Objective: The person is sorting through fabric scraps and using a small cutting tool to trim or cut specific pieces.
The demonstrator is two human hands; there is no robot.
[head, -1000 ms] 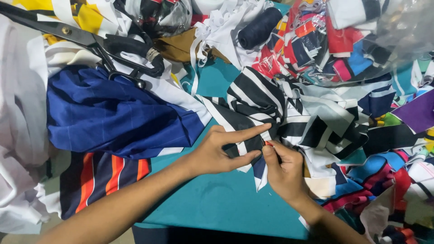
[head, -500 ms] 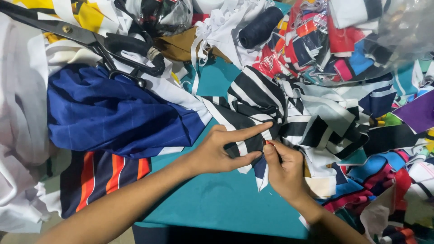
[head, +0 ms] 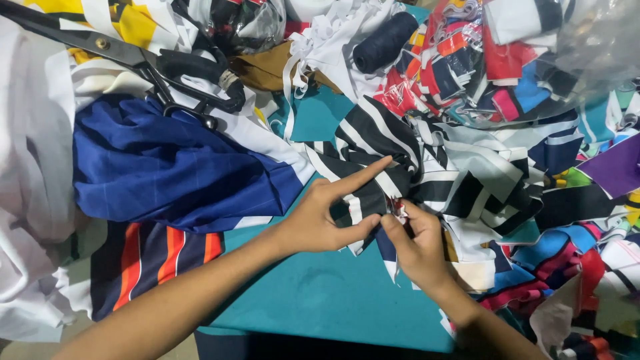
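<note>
Both hands pinch one black-and-white striped fabric strip (head: 373,190) over the teal tabletop (head: 320,293).
Left hand (head: 327,217) grips it by thumb with the forefinger stretched along it; right hand (head: 417,243) pinches its edge just beside. Farther off lie a crumpled blue cloth (head: 167,167), then black-handled steel scissors (head: 147,63) and a dark navy thread spool (head: 385,41).

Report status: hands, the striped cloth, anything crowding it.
Left hand and right hand both pinch black-and-white striped cloth. Scissors lie apart, top left. Blue fabric lies beside it.
</note>
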